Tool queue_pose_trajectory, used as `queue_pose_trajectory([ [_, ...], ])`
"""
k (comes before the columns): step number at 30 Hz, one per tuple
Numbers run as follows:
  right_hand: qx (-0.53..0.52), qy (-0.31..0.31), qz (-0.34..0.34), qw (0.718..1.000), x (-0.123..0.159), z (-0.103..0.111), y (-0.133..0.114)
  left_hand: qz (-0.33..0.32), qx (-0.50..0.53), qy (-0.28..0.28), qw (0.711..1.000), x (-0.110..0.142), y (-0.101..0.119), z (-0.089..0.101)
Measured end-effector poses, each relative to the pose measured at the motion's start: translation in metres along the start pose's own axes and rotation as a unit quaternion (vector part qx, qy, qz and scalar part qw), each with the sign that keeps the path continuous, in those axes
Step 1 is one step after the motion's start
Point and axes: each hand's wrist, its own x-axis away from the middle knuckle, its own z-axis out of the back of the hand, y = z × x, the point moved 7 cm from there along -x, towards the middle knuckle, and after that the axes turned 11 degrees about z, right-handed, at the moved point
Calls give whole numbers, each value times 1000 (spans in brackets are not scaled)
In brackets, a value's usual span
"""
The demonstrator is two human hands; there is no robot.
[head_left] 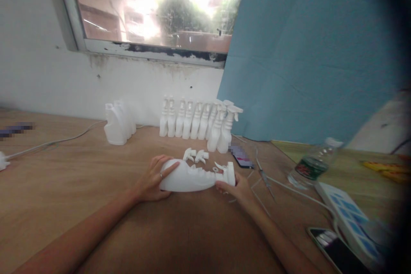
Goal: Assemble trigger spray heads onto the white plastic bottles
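Observation:
A white spray bottle (189, 178) lies sideways just above the wooden table, its base to the left and its trigger head (230, 174) to the right. My left hand (157, 180) is wrapped round the base end. At the neck, my right hand (236, 186) grips the trigger head, its fingers partly hidden behind it. Just beyond the bottle, two loose white trigger heads (195, 156) lie on the table. Farther back stands a row of white spray bottles (186, 122) with heads on. Several headless white bottles (115, 126) stand to the left.
Right of the bottles lie a phone (240, 156) and scissors (263, 175). A clear drink bottle (313, 165), a white power strip (348, 218) with its cable and a dark phone (337, 250) are at the right. A blue sheet (305, 51) hangs behind.

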Motion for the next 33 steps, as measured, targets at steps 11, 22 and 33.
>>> queue_pose_trajectory([
  [11,-117,1,-38,992,13,-21,18,-33,-7,3,999,9,-3,0],
  [22,-57,-12,-33,998,8,-12,10,-20,30,-25,999,4,-4,-2],
  [33,-62,-3,-30,998,15,-13,9,-22,37,-34,998,7,-6,-6],
])
